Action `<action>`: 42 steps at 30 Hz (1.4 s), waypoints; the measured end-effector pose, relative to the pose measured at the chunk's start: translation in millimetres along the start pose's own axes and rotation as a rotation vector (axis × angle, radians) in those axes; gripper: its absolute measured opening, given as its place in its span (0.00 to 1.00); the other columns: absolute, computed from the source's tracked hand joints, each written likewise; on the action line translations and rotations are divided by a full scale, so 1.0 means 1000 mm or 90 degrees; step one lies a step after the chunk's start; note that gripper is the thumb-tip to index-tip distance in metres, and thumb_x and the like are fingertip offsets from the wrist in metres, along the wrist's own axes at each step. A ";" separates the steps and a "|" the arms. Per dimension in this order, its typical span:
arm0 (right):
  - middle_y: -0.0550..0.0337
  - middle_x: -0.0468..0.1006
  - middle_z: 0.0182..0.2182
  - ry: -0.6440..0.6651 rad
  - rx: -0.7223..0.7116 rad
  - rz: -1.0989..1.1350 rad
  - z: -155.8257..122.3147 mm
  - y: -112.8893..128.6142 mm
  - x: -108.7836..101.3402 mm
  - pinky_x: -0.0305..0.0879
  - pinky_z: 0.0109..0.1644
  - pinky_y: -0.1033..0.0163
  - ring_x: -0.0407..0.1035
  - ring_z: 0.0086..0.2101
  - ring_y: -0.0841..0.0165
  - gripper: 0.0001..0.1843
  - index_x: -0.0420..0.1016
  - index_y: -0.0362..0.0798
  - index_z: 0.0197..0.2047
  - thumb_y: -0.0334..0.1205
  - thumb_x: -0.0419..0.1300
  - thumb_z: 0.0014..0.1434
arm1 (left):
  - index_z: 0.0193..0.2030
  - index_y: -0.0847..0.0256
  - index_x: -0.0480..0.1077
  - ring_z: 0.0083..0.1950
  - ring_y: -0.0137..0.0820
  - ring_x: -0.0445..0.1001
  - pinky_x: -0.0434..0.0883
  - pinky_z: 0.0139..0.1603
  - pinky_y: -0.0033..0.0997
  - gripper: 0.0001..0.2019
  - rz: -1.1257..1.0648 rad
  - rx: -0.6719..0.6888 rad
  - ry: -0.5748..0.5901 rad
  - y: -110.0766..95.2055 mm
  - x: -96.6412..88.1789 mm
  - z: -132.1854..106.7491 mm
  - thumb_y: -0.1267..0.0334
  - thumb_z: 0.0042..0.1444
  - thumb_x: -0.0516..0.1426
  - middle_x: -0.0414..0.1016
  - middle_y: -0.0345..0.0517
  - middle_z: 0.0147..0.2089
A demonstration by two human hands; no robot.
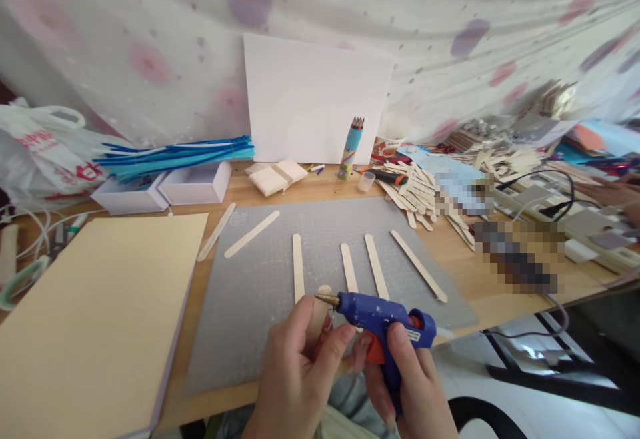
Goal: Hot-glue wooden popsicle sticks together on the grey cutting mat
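Note:
My right hand [417, 385] is wrapped round the handle of a blue glue gun [375, 309] with an orange trigger. Its metal nozzle points left, across the upper end of a wooden craft stick [316, 322]. That stick is pinched in my left hand [300, 375], its lower part hidden by the fingers. Whether the nozzle touches the wood, I cannot tell. Beyond my hands, several more craft sticks [299, 262] lie spaced out on a grey cutting mat [250, 319]. One loose stick [217, 232] lies across the mat's left edge.
Cream card [100, 312] lies left, near scissors [25, 282]. Behind are white boxes [195, 184], blue pipe cleaners [175, 155], bundled sticks [275, 179] and a pencil tube [351, 149]. A stick pile [413, 192], power strips [595, 225] and another person's hand [613, 192] are right.

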State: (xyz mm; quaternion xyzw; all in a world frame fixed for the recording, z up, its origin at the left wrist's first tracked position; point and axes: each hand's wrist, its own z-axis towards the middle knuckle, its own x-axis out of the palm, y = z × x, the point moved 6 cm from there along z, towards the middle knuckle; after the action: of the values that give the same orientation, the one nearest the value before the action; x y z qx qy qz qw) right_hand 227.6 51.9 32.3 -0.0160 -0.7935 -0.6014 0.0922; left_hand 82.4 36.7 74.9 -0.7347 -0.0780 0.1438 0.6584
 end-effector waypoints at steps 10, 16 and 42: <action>0.70 0.57 0.07 -0.016 0.070 0.025 0.000 0.001 0.006 0.43 0.15 0.69 0.47 0.10 0.79 0.32 0.68 0.48 0.22 0.70 0.55 0.57 | 0.23 0.55 0.58 0.20 0.25 0.57 0.56 0.25 0.25 0.18 0.083 0.025 -0.043 -0.001 -0.004 0.003 0.50 0.55 0.59 0.55 0.30 0.17; 0.69 0.57 0.07 0.007 0.057 0.027 0.002 -0.001 0.007 0.43 0.15 0.68 0.46 0.10 0.78 0.31 0.70 0.47 0.23 0.68 0.54 0.59 | 0.23 0.55 0.57 0.20 0.25 0.56 0.55 0.25 0.26 0.19 0.094 0.031 -0.057 0.001 -0.005 0.003 0.49 0.56 0.58 0.55 0.30 0.17; 0.68 0.58 0.07 -0.045 0.039 -0.002 0.000 -0.001 0.009 0.42 0.17 0.65 0.50 0.10 0.75 0.31 0.68 0.49 0.26 0.71 0.54 0.57 | 0.30 0.55 0.65 0.27 0.30 0.72 0.66 0.23 0.24 0.15 -0.019 -0.049 -0.031 0.020 0.008 -0.001 0.56 0.43 0.67 0.69 0.36 0.24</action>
State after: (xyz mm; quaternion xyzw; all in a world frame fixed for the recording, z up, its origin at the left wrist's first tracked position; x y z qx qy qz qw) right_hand 218.5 51.0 33.1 -0.0334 -0.8141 -0.5762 0.0635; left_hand 88.4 36.1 54.3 -0.7544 -0.1105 0.1487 0.6298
